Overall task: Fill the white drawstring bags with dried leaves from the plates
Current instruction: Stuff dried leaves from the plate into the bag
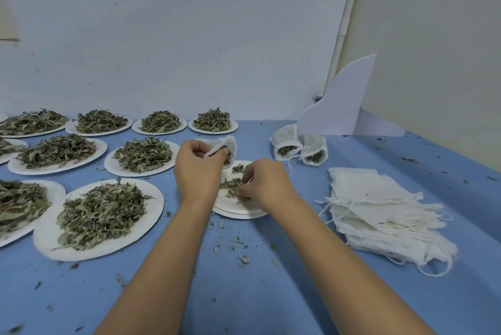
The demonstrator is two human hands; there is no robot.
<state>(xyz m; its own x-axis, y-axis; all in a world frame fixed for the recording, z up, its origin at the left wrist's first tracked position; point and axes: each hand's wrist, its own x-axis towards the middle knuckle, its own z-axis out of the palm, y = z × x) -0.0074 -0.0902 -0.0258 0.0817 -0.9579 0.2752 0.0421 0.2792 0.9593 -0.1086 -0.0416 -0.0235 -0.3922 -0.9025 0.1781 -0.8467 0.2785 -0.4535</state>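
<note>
The right hand's fingertips pinch dried leaves on a nearly bare plate. Just left of them, the left hand grips a white drawstring bag by its open mouth, over the plate's far rim. Heaped plates crowd the left. Two filled bags and a stack of empty bags lie to the right. The crumb-strewn blue table is open on the near side, and a pale wall stands behind.

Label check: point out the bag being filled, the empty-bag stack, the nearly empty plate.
bag being filled (229, 143): head view, upper cloth fold.
empty-bag stack (379, 195): head view, top bag's middle.
nearly empty plate (230, 204): head view, bare near edge.
</note>
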